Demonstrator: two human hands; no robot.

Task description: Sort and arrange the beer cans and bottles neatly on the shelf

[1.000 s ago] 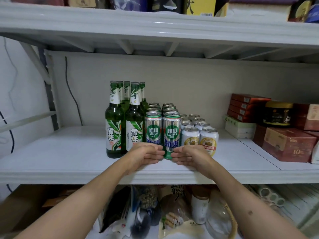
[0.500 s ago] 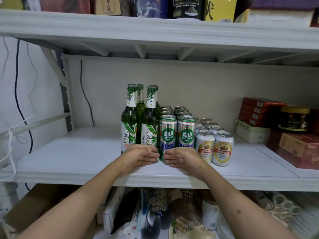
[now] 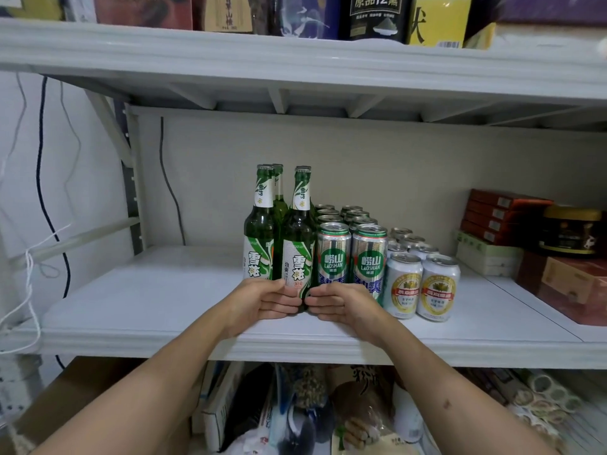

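Together, the left hand (image 3: 262,303) and right hand (image 3: 345,305) are pressing flat, straight-fingered, against the front of the drinks on the white shelf (image 3: 164,303); neither grip is closing round anything, and the fingertips are nearly meeting. Green bottles (image 3: 297,238) are standing upright at the left of the group, tall green cans (image 3: 333,257) touching beside them, and short white cans (image 3: 438,287) just to their right. Red boxes (image 3: 502,218) are sitting well apart, far right.
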